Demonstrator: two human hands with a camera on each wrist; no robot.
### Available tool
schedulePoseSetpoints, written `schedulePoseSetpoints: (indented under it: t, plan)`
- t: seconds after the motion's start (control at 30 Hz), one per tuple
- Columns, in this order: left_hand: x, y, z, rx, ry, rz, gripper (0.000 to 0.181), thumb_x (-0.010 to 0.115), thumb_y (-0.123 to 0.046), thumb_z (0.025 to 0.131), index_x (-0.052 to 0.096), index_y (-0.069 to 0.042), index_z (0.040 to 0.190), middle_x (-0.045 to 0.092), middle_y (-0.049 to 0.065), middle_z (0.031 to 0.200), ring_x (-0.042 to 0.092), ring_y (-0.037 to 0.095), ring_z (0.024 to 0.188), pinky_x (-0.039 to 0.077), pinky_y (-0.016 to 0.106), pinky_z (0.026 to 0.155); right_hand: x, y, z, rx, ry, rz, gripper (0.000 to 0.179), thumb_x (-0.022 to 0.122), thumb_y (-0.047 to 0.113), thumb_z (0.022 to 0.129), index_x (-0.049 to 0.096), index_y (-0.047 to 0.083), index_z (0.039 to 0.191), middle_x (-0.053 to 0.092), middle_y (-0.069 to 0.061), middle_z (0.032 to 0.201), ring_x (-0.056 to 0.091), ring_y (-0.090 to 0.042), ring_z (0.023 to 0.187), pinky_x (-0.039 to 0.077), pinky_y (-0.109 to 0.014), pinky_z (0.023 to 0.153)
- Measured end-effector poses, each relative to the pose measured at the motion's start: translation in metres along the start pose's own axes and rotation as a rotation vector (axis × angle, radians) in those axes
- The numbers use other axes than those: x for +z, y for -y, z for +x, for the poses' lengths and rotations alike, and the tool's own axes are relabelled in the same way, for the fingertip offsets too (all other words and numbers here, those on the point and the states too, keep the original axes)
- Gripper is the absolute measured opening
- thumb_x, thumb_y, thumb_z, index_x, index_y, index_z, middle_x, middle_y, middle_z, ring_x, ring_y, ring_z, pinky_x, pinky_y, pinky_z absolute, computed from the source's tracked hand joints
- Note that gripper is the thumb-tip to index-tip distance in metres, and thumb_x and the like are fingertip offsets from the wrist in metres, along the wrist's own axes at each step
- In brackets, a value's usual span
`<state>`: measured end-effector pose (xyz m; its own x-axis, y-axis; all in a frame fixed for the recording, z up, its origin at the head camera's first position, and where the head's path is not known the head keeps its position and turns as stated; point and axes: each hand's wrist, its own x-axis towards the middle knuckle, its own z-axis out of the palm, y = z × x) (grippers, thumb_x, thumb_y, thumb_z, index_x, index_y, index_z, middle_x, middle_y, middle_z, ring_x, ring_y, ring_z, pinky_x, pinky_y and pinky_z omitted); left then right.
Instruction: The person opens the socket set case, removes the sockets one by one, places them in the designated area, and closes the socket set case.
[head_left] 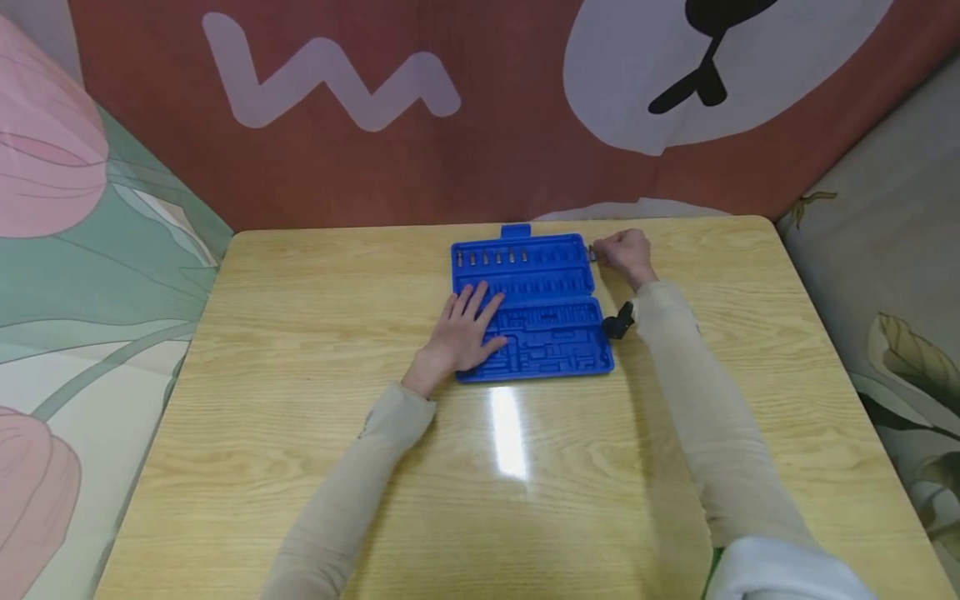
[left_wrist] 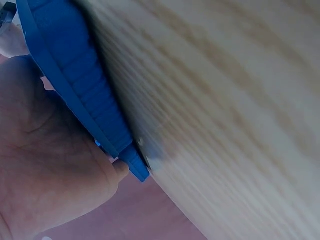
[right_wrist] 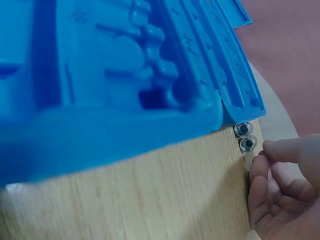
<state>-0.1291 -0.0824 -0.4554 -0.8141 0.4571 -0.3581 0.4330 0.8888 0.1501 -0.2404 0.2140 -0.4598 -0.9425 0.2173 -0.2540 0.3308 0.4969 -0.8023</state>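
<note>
A blue plastic case (head_left: 555,337) lies open on the table, its moulded slots facing up. Several small metal pieces (head_left: 485,258) stand in a row in its far half. My left hand (head_left: 459,337) rests with spread fingers on the case's left side; in the left wrist view the palm (left_wrist: 45,150) lies along the case edge. Past the far right corner is my right hand (head_left: 627,252), fingers curled, thumb and index tips close together. Right beside those fingertips are two metal sockets (right_wrist: 243,130) with square holes, on the table against the case. Anything between the fingertips is hidden.
The wooden table (head_left: 300,350) ends at a brown patterned backdrop (head_left: 487,167) just behind the case. A blue latch tab (head_left: 515,231) sticks out from the case's far edge. The black wrist camera (head_left: 618,321) sits by the case's right side.
</note>
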Motion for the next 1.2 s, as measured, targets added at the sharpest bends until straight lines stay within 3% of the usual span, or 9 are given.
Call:
schedulePoseSetpoints:
  t: [0.3, 0.53, 0.7, 0.83, 1.03, 1.2]
  plan:
    - [-0.001, 0.001, 0.000, -0.005, 0.007, 0.005, 0.074, 0.030, -0.057, 0.100, -0.002, -0.021, 0.156, -0.008, 0.010, 0.161, -0.009, 0.031, 0.146, -0.007, 0.046, 0.115, 0.001, -0.004, 0.004, -0.028, 0.016, -0.024, 0.032, 0.063, 0.024, 0.094, 0.069, -0.007, 0.101, 0.069, -0.012, 0.094, 0.061, -0.015, 0.076, 0.050, -0.024, 0.065]
    - [0.000, 0.001, 0.002, -0.001, 0.016, -0.014, 0.075, 0.029, -0.060, 0.099, -0.003, -0.023, 0.156, -0.010, 0.009, 0.161, -0.010, 0.030, 0.146, -0.008, 0.045, 0.115, 0.000, 0.011, 0.004, -0.097, 0.025, -0.043, 0.031, 0.061, 0.023, 0.095, 0.068, -0.006, 0.101, 0.067, -0.008, 0.081, 0.059, -0.014, 0.068, 0.047, -0.021, 0.057]
    - [-0.001, 0.001, -0.002, -0.004, -0.006, -0.012, 0.074, 0.031, -0.059, 0.099, 0.000, -0.023, 0.157, -0.006, 0.009, 0.161, -0.007, 0.031, 0.146, -0.007, 0.045, 0.115, 0.022, 0.044, 0.002, -0.172, 0.178, -0.061, 0.028, 0.062, 0.015, 0.094, 0.067, -0.011, 0.099, 0.065, -0.008, 0.074, 0.062, -0.013, 0.062, 0.054, -0.025, 0.059]
    - [-0.002, -0.002, -0.003, -0.008, -0.006, 0.015, 0.074, 0.029, -0.059, 0.099, -0.001, -0.024, 0.156, -0.006, 0.008, 0.161, -0.006, 0.031, 0.146, -0.005, 0.044, 0.116, 0.047, 0.058, -0.004, -0.217, 0.267, -0.120, 0.026, 0.062, 0.012, 0.093, 0.069, -0.012, 0.100, 0.066, -0.012, 0.075, 0.061, -0.013, 0.058, 0.054, -0.023, 0.056]
    - [-0.001, -0.006, -0.003, -0.006, -0.020, 0.025, 0.074, 0.030, -0.060, 0.099, 0.001, -0.024, 0.157, -0.005, 0.008, 0.162, -0.005, 0.030, 0.146, -0.003, 0.044, 0.116, 0.065, 0.062, -0.011, -0.253, 0.231, -0.211, 0.025, 0.063, 0.014, 0.093, 0.071, -0.010, 0.097, 0.066, -0.013, 0.073, 0.060, -0.018, 0.059, 0.051, -0.026, 0.056]
    - [-0.002, -0.002, -0.006, -0.019, -0.021, 0.040, 0.074, 0.030, -0.060, 0.099, 0.001, -0.024, 0.157, -0.004, 0.008, 0.162, -0.005, 0.030, 0.146, -0.003, 0.044, 0.116, 0.074, 0.067, -0.012, -0.246, 0.209, -0.194, 0.024, 0.064, 0.012, 0.093, 0.071, -0.010, 0.090, 0.063, -0.010, 0.066, 0.058, -0.019, 0.057, 0.047, -0.025, 0.053]
